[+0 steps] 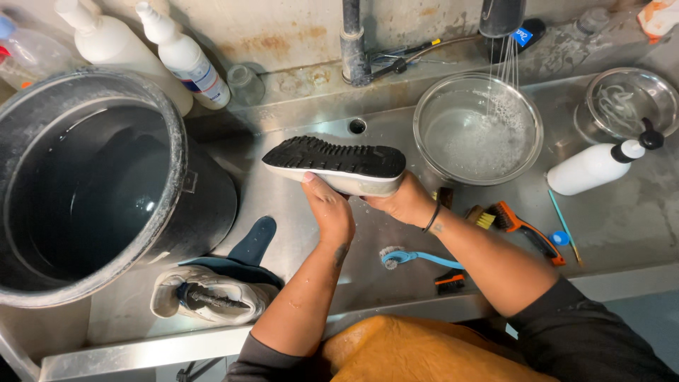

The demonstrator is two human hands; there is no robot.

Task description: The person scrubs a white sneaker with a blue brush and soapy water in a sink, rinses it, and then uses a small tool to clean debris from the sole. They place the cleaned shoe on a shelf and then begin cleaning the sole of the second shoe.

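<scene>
A white shoe [339,164] with a black treaded sole is held upside down over a steel sink [297,226], sole facing up. My left hand [327,209] grips its near side from below. At the heel end my right hand [403,201] cups the shoe, a dark band on that wrist. Both hands are shut on the shoe. Water streams from a tap [502,18] into a glass bowl [477,127] just right of the shoe.
A big black bucket of water [92,184] fills the left. A second white shoe [209,297] and a dark insole [253,242] lie near the front edge. Brushes [520,226], a blue-handled brush [417,258], a white pump bottle [598,164], a steel bowl [626,102] and squeeze bottles [184,56] surround.
</scene>
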